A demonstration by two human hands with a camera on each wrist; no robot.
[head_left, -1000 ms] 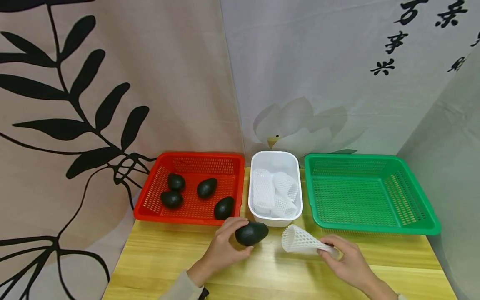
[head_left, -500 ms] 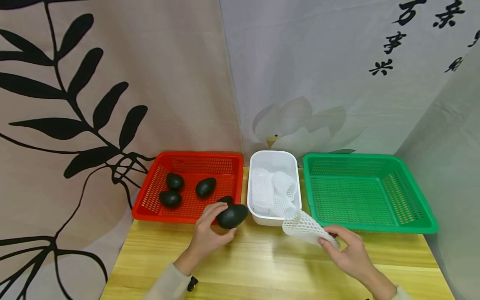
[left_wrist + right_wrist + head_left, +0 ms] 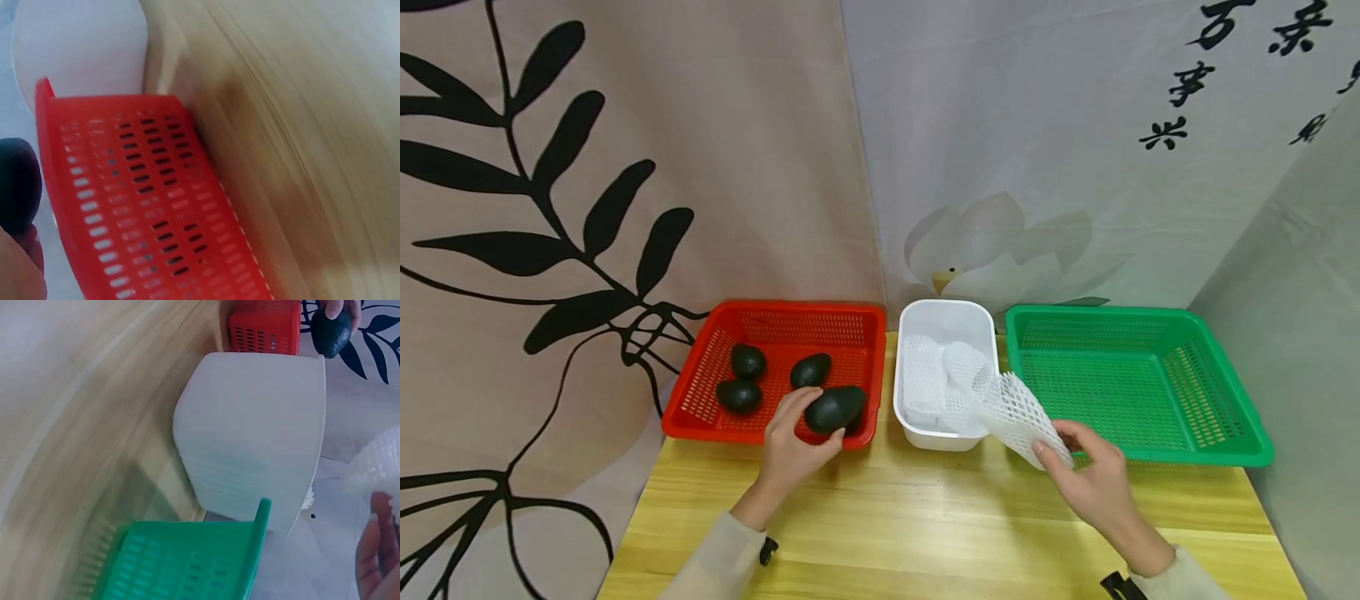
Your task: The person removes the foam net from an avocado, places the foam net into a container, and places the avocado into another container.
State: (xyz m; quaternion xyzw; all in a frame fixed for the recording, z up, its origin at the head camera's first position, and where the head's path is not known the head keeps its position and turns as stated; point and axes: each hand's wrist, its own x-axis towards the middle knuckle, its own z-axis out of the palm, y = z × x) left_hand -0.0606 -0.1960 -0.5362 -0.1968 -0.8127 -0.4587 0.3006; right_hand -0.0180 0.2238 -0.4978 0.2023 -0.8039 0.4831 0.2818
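My left hand (image 3: 795,446) pinches a dark green avocado (image 3: 835,409) above the near right corner of the red basket (image 3: 700,425). In the right wrist view that avocado (image 3: 331,332) shows higher than the basket rim. Several more avocados (image 3: 740,397) lie in the basket, one of them mostly hidden beneath the held one. With thumb and fingers my right hand (image 3: 1093,483) grips the narrow end of a white foam net sleeve (image 3: 1019,417). The sleeve's wide end overlaps the right edge of the white tub (image 3: 946,315) in the head view.
More white foam net sleeves (image 3: 925,379) lie in the white tub, between the two baskets. To its right stands a green basket (image 3: 1097,392). All three sit along the back of the wooden table (image 3: 910,533), before a fabric backdrop (image 3: 760,150).
My left hand has carried the avocado leftward and back, from in front of the white tub to over the red basket. My right hand has raised the foam sleeve's wide end toward the tub.
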